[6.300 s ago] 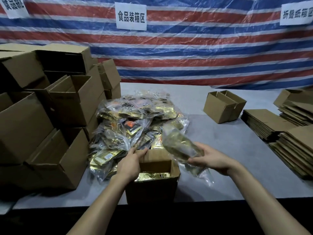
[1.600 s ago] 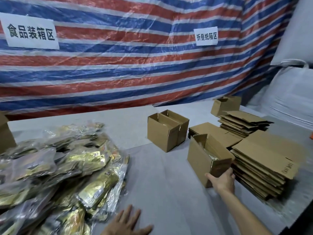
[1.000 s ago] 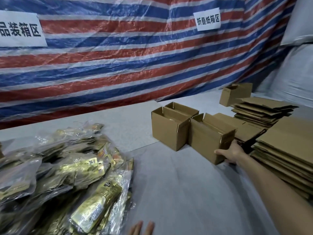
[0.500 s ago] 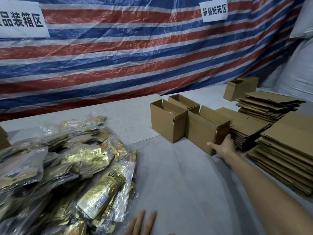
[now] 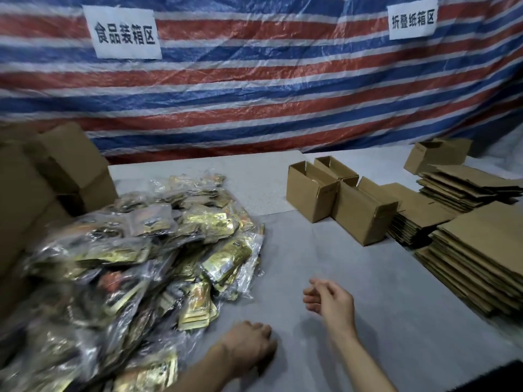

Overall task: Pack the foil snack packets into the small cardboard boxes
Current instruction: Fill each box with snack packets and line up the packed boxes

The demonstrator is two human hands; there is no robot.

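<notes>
Before closing either grip on anything, take stock. Right grip (image 5: 329, 299): fingers loosely curled, holding nothing, hovering just over the grey felt-like worktop (image 5: 353, 264). Left grip (image 5: 249, 342): fingers folded under, knuckles down on that worktop, also holding nothing, just beside the heap of gold foil snack packets in clear plastic sleeves (image 5: 135, 250).

Judging by two empty grips, treat this as the start of a fresh box. Send the left grip to a packet at the heap's near right edge. Pinch across the flat foil faces, not the loose clear sleeve, probably slippery and apt to drag neighbours along. Lift one packet clear before carrying it off.

Keep the right grip free for a box. None within easy reach: the small open-topped brown cardboard boxes (image 5: 311, 193) stand well apart at the far right, touching one another, beside stacks of flattened brown cardboard blanks (image 5: 481, 258). Contents of those boxes: not readable from this angle.

Draw an empty box in between heap and blanks, flaps spread outward, before loading. Slide packets in flat, edges square to the walls, to spare the foil and avoid snagging a flap. Avoid pushing the heap toward the worktop's front edge.
</notes>
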